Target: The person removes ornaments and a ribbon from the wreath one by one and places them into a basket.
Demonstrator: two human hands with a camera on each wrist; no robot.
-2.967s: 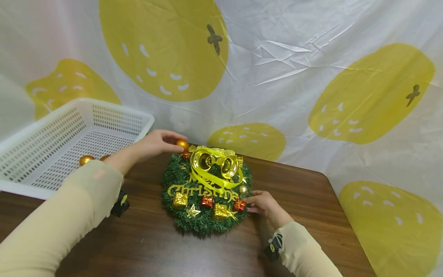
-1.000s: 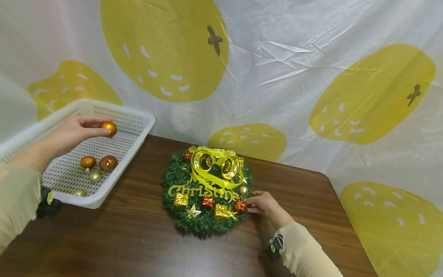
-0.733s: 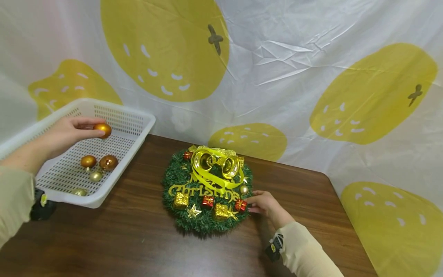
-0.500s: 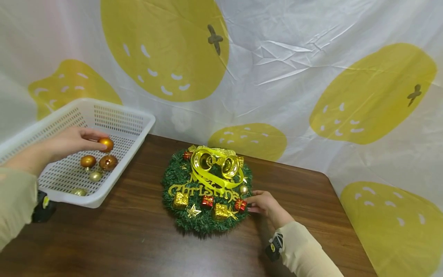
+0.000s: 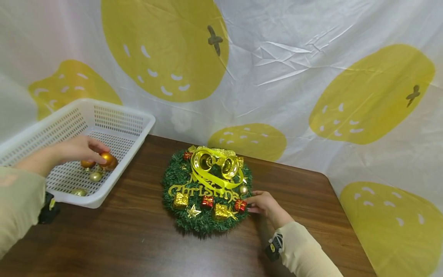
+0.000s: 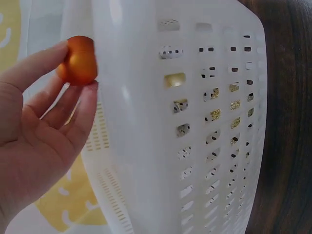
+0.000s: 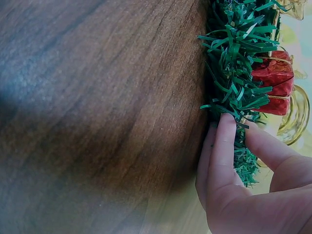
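Observation:
My left hand (image 5: 77,149) is inside the white plastic basket (image 5: 150,120), pinching an orange-gold Christmas bauble (image 5: 106,157) between thumb and fingers. In the left wrist view the same bauble (image 6: 79,66) shows at the fingertips, beyond the basket rim (image 6: 122,117). Below it in the basket lie a brown-gold bauble, partly covered, another orange bauble (image 5: 86,164) and pale gold ones (image 5: 95,176). My right hand (image 5: 265,206) pinches the right edge of a green Christmas wreath (image 5: 204,227), beside a red gift box (image 5: 240,205); the right wrist view shows thumb and fingers at the tinsel (image 7: 239,78).
The wreath lies on a dark wooden table (image 5: 145,234) and carries gold bells (image 5: 228,166), yellow ribbon, gold lettering, small gift boxes and stars. A white curtain (image 5: 277,92) with yellow fruit prints hangs behind. The basket stands at the table's left.
Three seconds ago my left hand held the bauble at the wreath's upper left edge. It has since moved left into the basket and lowered toward the other baubles. My right hand stays put.

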